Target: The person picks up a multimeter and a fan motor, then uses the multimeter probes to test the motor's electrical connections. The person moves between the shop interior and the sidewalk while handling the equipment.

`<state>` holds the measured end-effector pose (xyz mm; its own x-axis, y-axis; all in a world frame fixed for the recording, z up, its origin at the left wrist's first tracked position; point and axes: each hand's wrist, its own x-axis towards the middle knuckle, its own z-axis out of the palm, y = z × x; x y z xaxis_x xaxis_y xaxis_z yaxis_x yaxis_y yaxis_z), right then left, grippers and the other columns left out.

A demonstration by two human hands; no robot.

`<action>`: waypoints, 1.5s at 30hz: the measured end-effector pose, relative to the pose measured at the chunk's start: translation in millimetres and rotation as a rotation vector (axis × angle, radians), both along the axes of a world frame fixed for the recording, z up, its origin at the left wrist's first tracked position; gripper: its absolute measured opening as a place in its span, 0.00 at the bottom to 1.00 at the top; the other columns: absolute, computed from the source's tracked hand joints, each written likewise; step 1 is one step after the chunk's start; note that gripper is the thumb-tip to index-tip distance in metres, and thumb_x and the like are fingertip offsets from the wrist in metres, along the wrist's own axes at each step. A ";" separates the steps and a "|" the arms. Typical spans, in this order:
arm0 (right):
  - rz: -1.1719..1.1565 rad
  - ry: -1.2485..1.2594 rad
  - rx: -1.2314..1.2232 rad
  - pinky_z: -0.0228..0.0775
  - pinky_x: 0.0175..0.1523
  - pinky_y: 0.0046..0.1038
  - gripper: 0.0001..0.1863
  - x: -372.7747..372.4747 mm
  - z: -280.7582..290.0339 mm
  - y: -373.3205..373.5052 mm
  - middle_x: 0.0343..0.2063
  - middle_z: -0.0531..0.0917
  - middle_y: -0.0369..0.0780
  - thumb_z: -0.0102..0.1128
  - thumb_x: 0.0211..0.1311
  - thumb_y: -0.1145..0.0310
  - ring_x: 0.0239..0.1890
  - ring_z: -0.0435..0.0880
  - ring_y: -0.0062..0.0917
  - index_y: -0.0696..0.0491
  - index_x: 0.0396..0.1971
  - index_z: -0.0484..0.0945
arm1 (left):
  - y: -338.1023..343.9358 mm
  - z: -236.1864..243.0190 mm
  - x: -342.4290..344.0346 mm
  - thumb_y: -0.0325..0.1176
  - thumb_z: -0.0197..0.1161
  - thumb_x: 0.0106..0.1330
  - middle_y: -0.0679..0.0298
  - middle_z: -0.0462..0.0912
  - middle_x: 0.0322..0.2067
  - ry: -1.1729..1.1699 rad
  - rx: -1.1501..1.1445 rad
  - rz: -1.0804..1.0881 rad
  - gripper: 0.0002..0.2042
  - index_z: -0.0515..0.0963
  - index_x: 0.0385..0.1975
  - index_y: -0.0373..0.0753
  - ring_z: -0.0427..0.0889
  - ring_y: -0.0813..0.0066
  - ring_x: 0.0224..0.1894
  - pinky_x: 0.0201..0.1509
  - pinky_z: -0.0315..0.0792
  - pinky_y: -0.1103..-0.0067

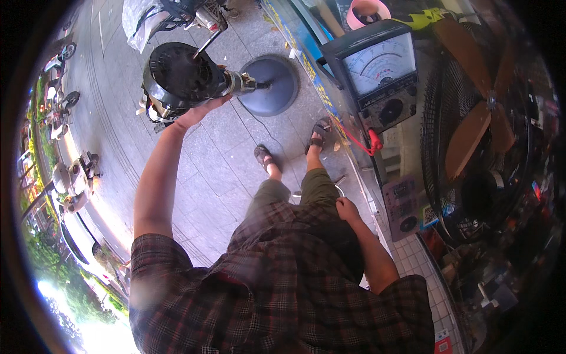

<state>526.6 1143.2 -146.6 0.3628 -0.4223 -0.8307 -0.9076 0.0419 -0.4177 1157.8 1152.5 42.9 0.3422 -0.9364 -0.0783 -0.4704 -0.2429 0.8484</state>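
A black fan motor head [184,74] with a slotted rear housing sits atop a stand with a round grey base [277,88]. My left hand [203,112] grips the motor head from beneath, near its neck; some fingers are hidden behind it. From the housing's top slants a thin metal rod [206,44], its kind unclear. Bare parts show along the housing's lower left edge. My right hand [348,209] rests closed on my right thigh, by the hem of the green shorts [323,187]. What it holds, if anything, is hidden.
On the right, an analog multimeter [380,65] with a red lead [374,141] stands on a counter. Beyond it is a caged fan with brown blades [471,141]. A pink tape roll [367,13] lies behind. Parked scooters [73,180] line the street at left.
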 end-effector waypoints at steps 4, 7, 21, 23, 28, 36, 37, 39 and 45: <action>-0.028 -0.009 -0.011 0.75 0.60 0.43 0.19 -4.2 -0.7 3.2 0.49 0.86 0.51 0.55 0.70 0.57 0.54 0.84 0.48 0.56 0.49 0.83 | -11.0 6.6 9.1 0.31 0.80 0.57 0.61 0.83 0.55 -0.075 0.041 -0.044 0.33 0.75 0.64 0.38 0.82 0.72 0.58 0.64 0.76 0.72; -0.057 -0.030 -0.008 0.76 0.58 0.44 0.18 -12.2 -9.2 15.2 0.47 0.86 0.52 0.55 0.70 0.58 0.52 0.84 0.49 0.56 0.47 0.83 | -17.3 -1.1 17.3 0.31 0.79 0.59 0.61 0.83 0.55 -0.069 0.023 -0.065 0.32 0.74 0.65 0.39 0.81 0.71 0.59 0.65 0.76 0.72; -0.026 -0.092 -0.146 0.77 0.53 0.45 0.16 11.4 5.1 30.0 0.40 0.86 0.55 0.53 0.69 0.62 0.48 0.85 0.51 0.58 0.39 0.84 | -2.3 -92.8 81.3 0.23 0.71 0.66 0.58 0.77 0.63 0.096 0.081 0.214 0.27 0.71 0.65 0.36 0.75 0.68 0.65 0.68 0.74 0.69; -0.075 -0.065 -0.103 0.77 0.54 0.45 0.16 11.1 -1.9 33.3 0.42 0.86 0.54 0.54 0.69 0.61 0.49 0.85 0.50 0.56 0.42 0.84 | 3.9 -98.4 61.7 0.25 0.73 0.65 0.51 0.70 0.68 0.191 0.078 0.344 0.39 0.57 0.74 0.39 0.75 0.55 0.63 0.66 0.75 0.67; -0.072 0.011 -0.075 0.76 0.57 0.41 0.18 22.1 46.2 29.4 0.46 0.87 0.53 0.56 0.70 0.59 0.52 0.85 0.48 0.56 0.49 0.83 | 113.6 -192.3 -8.5 0.46 0.78 0.60 0.51 0.80 0.61 0.073 0.410 0.485 0.40 0.69 0.69 0.34 0.81 0.60 0.60 0.61 0.77 0.68; 0.070 -0.125 -0.140 0.75 0.59 0.42 0.17 49.4 90.0 39.7 0.46 0.85 0.53 0.56 0.70 0.63 0.52 0.83 0.49 0.59 0.50 0.81 | 338.1 -261.1 -200.9 0.49 0.74 0.62 0.52 0.89 0.46 0.170 0.829 0.089 0.32 0.77 0.62 0.35 0.88 0.54 0.50 0.56 0.79 0.64; 0.092 -0.193 -0.196 0.74 0.59 0.42 0.16 69.5 102.5 30.8 0.46 0.84 0.53 0.57 0.70 0.65 0.53 0.83 0.49 0.59 0.50 0.80 | 362.8 -262.3 -209.8 0.49 0.73 0.62 0.52 0.89 0.47 0.184 0.920 0.042 0.32 0.77 0.61 0.35 0.88 0.54 0.51 0.56 0.80 0.65; 0.129 -0.333 -0.308 0.73 0.59 0.43 0.15 117.6 137.4 6.5 0.47 0.83 0.52 0.57 0.70 0.68 0.53 0.81 0.49 0.59 0.51 0.79 | 384.8 -245.7 -216.7 0.49 0.72 0.63 0.50 0.89 0.48 0.284 1.109 0.031 0.31 0.78 0.60 0.35 0.87 0.55 0.52 0.57 0.80 0.65; 0.139 -0.748 -0.812 0.72 0.53 0.44 0.14 201.5 281.5 -75.2 0.44 0.80 0.48 0.60 0.65 0.78 0.46 0.79 0.47 0.58 0.50 0.78 | 350.9 -210.3 -193.9 0.51 0.70 0.62 0.45 0.87 0.49 0.251 1.017 0.198 0.30 0.80 0.58 0.34 0.87 0.54 0.54 0.59 0.79 0.65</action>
